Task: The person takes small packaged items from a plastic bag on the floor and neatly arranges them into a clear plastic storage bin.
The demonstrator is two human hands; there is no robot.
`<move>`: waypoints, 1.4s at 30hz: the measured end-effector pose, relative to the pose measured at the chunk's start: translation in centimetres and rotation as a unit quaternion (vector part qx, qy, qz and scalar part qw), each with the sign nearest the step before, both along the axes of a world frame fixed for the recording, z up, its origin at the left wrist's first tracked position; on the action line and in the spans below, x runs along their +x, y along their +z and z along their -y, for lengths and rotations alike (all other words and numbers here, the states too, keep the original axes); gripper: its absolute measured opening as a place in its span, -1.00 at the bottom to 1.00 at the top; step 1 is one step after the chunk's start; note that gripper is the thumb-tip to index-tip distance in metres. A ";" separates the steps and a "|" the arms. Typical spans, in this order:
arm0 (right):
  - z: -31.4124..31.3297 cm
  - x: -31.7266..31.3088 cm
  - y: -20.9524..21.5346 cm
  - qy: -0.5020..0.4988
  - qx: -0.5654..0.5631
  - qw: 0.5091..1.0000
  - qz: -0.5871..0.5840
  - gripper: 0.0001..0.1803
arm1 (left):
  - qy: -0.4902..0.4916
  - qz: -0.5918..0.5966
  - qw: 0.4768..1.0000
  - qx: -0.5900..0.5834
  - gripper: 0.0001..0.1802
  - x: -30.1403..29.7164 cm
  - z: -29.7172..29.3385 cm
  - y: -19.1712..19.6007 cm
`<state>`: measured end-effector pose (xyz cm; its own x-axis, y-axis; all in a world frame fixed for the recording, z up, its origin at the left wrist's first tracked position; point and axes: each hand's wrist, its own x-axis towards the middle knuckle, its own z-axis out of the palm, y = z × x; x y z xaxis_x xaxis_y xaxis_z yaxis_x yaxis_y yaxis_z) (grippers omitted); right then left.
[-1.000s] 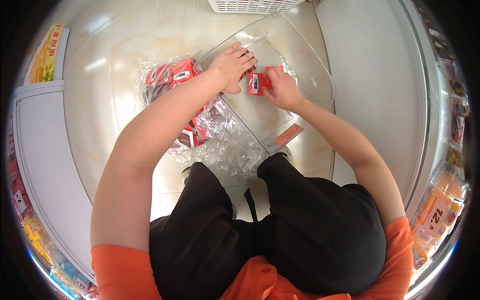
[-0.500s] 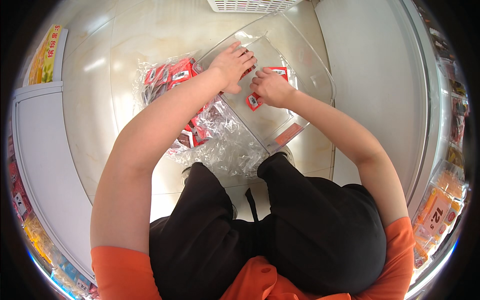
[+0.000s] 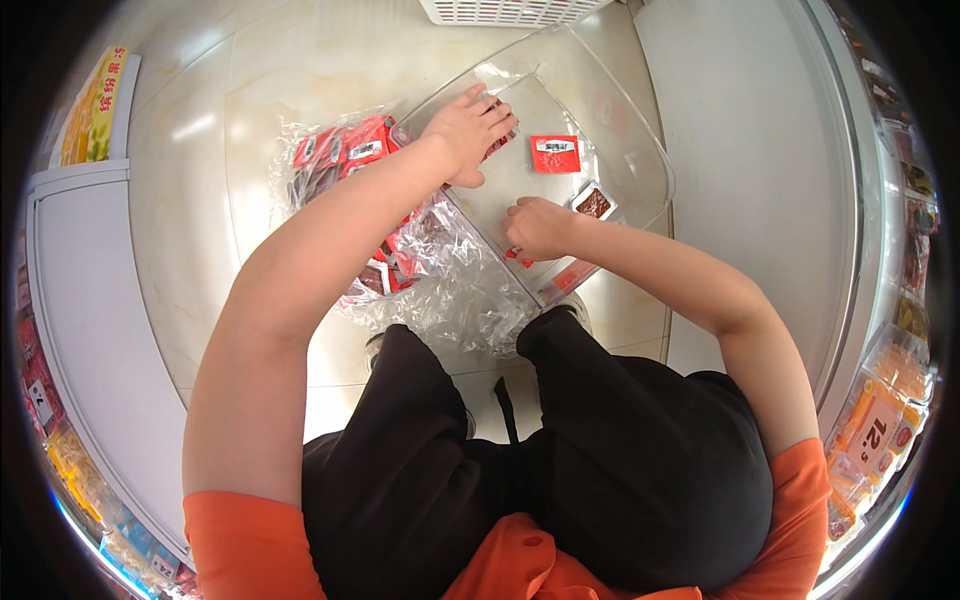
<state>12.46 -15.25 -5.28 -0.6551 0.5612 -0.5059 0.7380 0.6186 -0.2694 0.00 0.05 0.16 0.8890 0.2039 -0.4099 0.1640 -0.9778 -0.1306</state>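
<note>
1. A right hand (image 3: 540, 230) was closed, its fingers curled down over a small, mostly hidden red packet (image 3: 518, 257); any print on that packet was covered.
2. A left hand (image 3: 466, 140) was open, palm down and fingers spread, by the left side of a clear, rigid plastic box (image 3: 487, 212). Dark red packaging (image 3: 501, 135) showed beneath its fingertips; whether the hand gripped it could not be told.
3. The packet at the right hand was at the near end of the box, beside a reddish-orange rectangular label (image 3: 574, 274) whose writing was too small to make out.
4. Farther up inside the box lay a flat, red rectangular packet (image 3: 555, 160), its white label panel printed in dark characters.
5. Between that packet and the right forearm, a white-edged packet with a dark brown middle (image 3: 594, 204) lay tilted.
6. Left of the box, a crinkled, transparent plastic bag (image 3: 460, 300) held many red packets (image 3: 365, 140), several with white, dark-printed panels.
7. A yellow-and-green carton (image 3: 98, 105) at upper left bore red characters.
8. On the right-hand shelf, a pale orange price card (image 3: 873, 428) carried large dark figures.
</note>
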 end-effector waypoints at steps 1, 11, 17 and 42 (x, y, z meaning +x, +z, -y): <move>0.5 0.0 -1.0 -0.053 -0.035 0.998 -0.009 -0.81 | 0.000 0.003 1.000 0.001 0.02 0.0 0.0 0.0; -7.4 6.8 2.3 -0.427 -0.079 0.897 -0.081 -0.73 | -0.003 0.018 1.000 -0.002 0.03 -0.2 -0.2 -0.7; -8.6 6.7 4.0 -0.689 0.077 0.673 -0.259 -0.76 | -0.002 0.019 1.000 0.001 0.03 -0.3 -0.2 -0.8; -5.5 6.6 2.0 -0.460 0.069 0.883 0.059 -0.52 | 0.009 0.039 0.999 -0.026 -0.03 1.0 -0.4 -0.2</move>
<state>19.05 -9.74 -3.24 0.1627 0.8899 -0.4262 0.9634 -0.2365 -0.1261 1.03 0.48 -0.04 0.9147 0.2003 -0.3509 0.1891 -0.9797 -0.0662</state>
